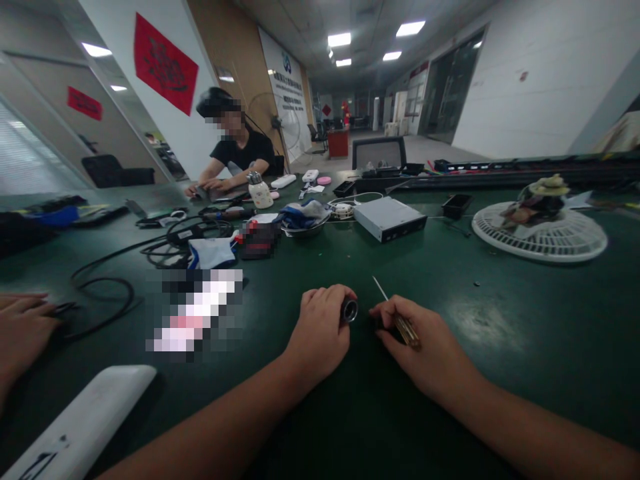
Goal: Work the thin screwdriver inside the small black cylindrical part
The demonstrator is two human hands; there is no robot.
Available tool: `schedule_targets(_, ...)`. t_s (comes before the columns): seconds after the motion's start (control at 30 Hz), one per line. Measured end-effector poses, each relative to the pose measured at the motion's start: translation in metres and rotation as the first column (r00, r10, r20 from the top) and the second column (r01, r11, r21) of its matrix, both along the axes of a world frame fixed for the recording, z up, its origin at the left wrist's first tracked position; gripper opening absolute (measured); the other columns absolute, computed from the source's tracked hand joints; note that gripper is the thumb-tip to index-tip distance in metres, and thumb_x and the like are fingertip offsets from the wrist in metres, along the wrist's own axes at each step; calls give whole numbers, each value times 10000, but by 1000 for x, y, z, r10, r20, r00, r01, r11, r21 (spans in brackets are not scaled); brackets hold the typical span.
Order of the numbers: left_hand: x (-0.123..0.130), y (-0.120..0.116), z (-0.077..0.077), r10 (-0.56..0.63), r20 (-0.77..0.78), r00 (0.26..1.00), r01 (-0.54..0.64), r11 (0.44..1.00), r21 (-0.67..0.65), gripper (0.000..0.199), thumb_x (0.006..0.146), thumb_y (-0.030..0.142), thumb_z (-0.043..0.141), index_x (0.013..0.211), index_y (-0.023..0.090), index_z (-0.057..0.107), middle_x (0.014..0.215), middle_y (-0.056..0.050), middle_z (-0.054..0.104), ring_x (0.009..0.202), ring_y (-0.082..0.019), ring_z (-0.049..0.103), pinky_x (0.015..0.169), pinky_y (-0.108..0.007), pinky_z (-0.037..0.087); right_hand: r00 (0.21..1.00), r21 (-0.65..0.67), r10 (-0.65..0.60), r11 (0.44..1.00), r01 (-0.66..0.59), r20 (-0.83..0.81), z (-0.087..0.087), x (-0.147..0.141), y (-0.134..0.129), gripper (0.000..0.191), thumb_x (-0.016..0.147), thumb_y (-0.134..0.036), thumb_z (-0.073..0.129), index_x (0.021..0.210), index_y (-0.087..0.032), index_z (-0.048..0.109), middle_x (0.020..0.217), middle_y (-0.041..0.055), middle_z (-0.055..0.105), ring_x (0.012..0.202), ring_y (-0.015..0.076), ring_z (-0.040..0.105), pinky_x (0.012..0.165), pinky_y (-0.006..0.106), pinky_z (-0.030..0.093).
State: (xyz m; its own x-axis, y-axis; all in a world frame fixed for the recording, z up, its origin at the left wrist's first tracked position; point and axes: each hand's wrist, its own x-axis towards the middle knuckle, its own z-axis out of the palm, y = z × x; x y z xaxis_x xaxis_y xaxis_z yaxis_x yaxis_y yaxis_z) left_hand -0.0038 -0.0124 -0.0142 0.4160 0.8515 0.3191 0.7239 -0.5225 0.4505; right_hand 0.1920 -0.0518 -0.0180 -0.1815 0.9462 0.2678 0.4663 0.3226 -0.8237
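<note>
Near the middle of the green table (280,273), my left hand (321,327) is wrapped round a dark cylindrical part (349,310), whose round open end with a metallic ring faces right. To its right, my right hand (417,333) holds a screwdriver (407,331) by its amber handle, its thin shaft pointing up and away to the left. A small dark piece shows at the fingertips of my right hand, too unclear to name. The two hands are a short distance apart.
Further back stand a grey metal box (390,219), a bowl with cloth (305,219) and a white fan grille (540,233). Cables (107,283) and a white case (85,420) lie left. Another person's hand (25,333) is at the left edge; a person (243,147) sits across.
</note>
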Motion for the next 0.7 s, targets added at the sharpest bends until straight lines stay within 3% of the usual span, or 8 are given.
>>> schedule_targets(0.17,1,1,0,-44,16,999,44,999,-9,370,785,7,502,1081,221,560,1048,-27,647,997,-233,570,993,-474,360,1000,16,-3,1000,4,-25,1,1,1,236,788,-20,556,775,-241,472,949,10,682,974,225,683,827,386,535)
schedule_targets(0.43,3,-1,5,-135,44,990,136,990,-31,331,774,8,531,1032,212,562,1001,-26,649,947,-219,576,954,-446,400,947,62,-4,998,25,-322,4,0,1,274,811,-70,641,770,-241,430,1033,17,701,1047,215,686,899,378,537)
schedule_targets(0.7,3,-2,4,-173,51,984,174,985,-21,283,822,53,574,1054,215,567,1005,-21,658,945,-210,591,934,-424,425,934,60,26,998,-5,-356,6,-2,-2,311,817,-118,713,767,-240,431,994,14,701,997,215,698,860,373,553)
